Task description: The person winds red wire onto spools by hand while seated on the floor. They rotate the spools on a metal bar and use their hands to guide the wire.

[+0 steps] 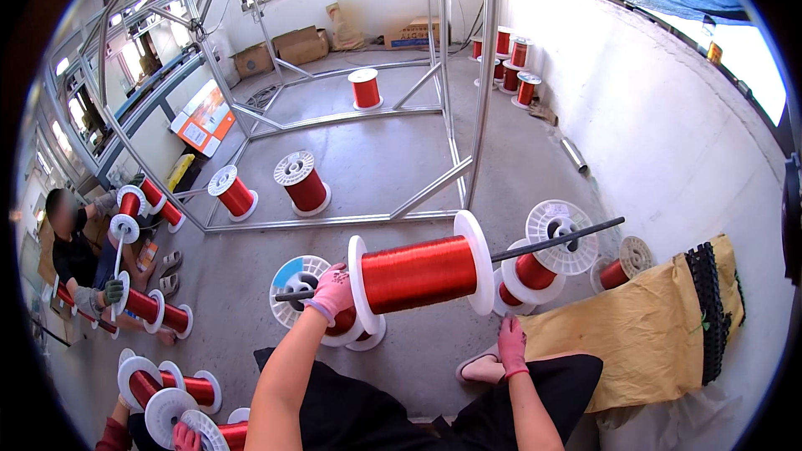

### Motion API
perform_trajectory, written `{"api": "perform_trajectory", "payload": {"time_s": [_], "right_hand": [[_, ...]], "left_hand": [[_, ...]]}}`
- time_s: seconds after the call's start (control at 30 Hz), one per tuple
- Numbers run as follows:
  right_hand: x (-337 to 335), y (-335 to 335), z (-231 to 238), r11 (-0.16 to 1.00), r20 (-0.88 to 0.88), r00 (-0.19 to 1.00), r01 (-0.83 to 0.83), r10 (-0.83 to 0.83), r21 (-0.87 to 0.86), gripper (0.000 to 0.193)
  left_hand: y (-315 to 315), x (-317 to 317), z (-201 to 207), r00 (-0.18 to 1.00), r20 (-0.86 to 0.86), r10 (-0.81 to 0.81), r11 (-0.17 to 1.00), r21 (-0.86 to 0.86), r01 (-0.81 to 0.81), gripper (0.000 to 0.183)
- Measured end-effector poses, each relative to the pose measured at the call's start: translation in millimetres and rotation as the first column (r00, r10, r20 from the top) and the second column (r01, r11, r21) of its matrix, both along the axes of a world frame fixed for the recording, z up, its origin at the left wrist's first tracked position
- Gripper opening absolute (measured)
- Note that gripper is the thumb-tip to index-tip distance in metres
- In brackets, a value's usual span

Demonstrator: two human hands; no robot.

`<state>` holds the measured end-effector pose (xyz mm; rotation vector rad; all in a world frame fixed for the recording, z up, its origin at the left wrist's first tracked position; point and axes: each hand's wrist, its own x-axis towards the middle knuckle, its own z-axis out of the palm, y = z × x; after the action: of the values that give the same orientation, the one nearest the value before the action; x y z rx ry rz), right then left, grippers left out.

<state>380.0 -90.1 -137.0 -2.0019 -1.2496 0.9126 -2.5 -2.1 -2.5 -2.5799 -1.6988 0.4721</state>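
A large spool of red wire (pixel 419 276) with white flanges lies sideways in front of me, a black rod (pixel 547 240) running through its core. My left hand (pixel 333 294), in a pink glove, is closed round the rod beside the spool's left flange. My right hand (pixel 512 346), also gloved in pink, is held low over my right knee with its fingers curled together. Whatever it may hold is hidden. Under the rod's ends stand upright red wire spools, one group at the left (pixel 301 274) and another at the right (pixel 561 238).
A yellow woven sack (pixel 622 330) lies at my right by the white wall. Another red spool (pixel 625 264) stands behind it. Ahead is a metal frame (pixel 334 220) with several spools around it. At the left, a co-worker (pixel 71 238) handles spools; another person's gloved hand (pixel 185 436) shows lower left.
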Motion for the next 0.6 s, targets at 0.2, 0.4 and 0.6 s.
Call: {"api": "perform_trajectory", "payload": {"time_s": [0.2, 0.4, 0.6], "right_hand": [[-22.5, 62.3, 127.2, 0.786, -0.409, 0.898, 0.134, 0.161, 0.604, 0.035], [-80.7, 156.0, 236.9, 0.921, 0.176, 0.969, -0.223, 0.174, 0.319, 0.047], [-104.6, 182.8, 216.2, 0.933, 0.523, 0.777, -0.342, 0.35, -0.116, 0.039]], "left_hand": [[1.8, -1.9, -1.2, 0.991, 0.132, 0.025, 1.0, 0.009, -0.027, 0.036], [-0.5, -0.3, 5.1, 0.989, 0.149, 0.019, 1.0, -0.002, -0.019, 0.037], [-2.1, -2.3, 2.4, 0.994, 0.107, -0.027, 0.998, 0.056, 0.021, 0.032]]}}
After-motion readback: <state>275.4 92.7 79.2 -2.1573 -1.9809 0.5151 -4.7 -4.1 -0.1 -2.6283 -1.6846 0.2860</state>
